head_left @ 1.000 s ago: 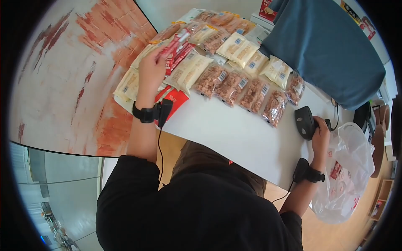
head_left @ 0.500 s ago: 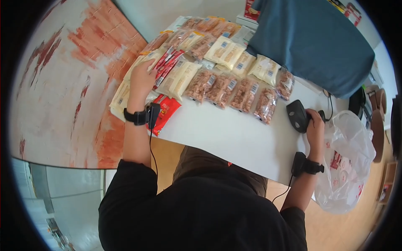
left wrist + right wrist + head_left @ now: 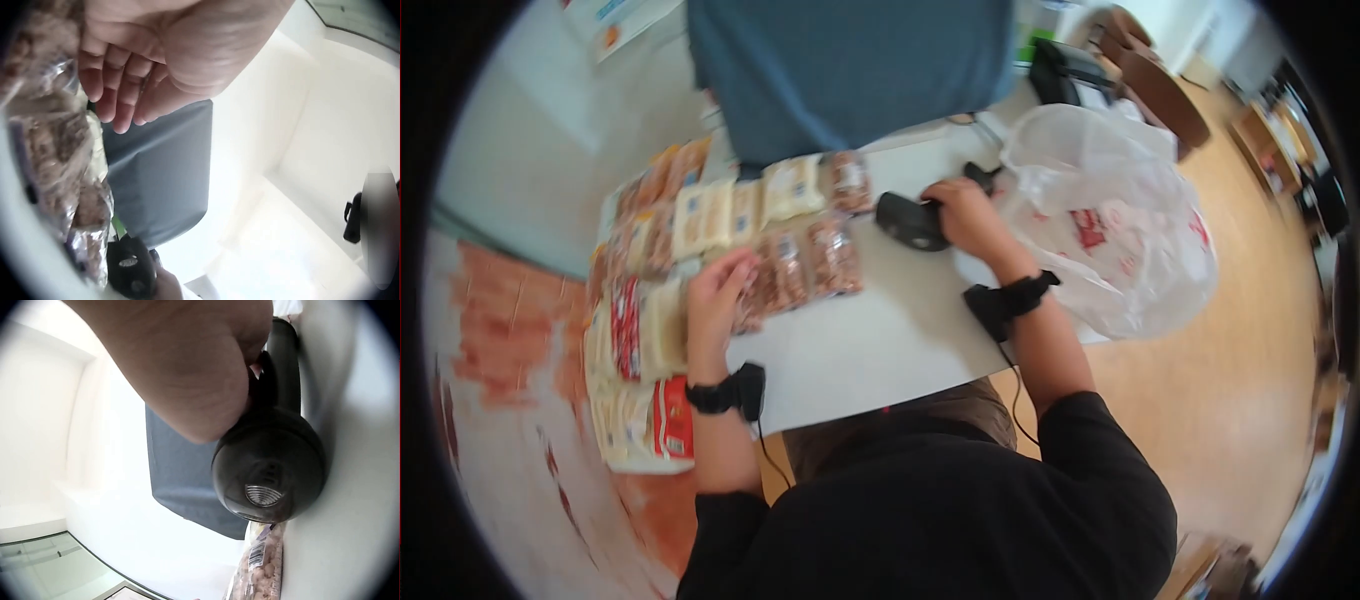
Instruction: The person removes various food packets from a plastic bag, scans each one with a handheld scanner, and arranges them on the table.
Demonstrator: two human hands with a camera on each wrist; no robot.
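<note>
Gripping the scanner in your right hand, fingers curled round its handle, you have it lying on the table at the far right, just beside the plastic bag. Your left hand hovers over the near row of nut packs, fingers loosely bent and holding nothing (the left wrist view shows them clear of the wrapper).

Risks, as I judge them: the packs lie edge to edge, so your fingers could drag a neighbour along or push the row out of line. The packs at the left overhang the table edge, and a nudge could tip one off. The scanner's cable runs far behind it and could snag on the bag.

Hard to make out: the head view is blurred, so labels and barcodes are unreadable. Your palm hides which pack lies under it. The right wrist view shows only the scanner's head and one pack, cut off at the bottom.
</note>
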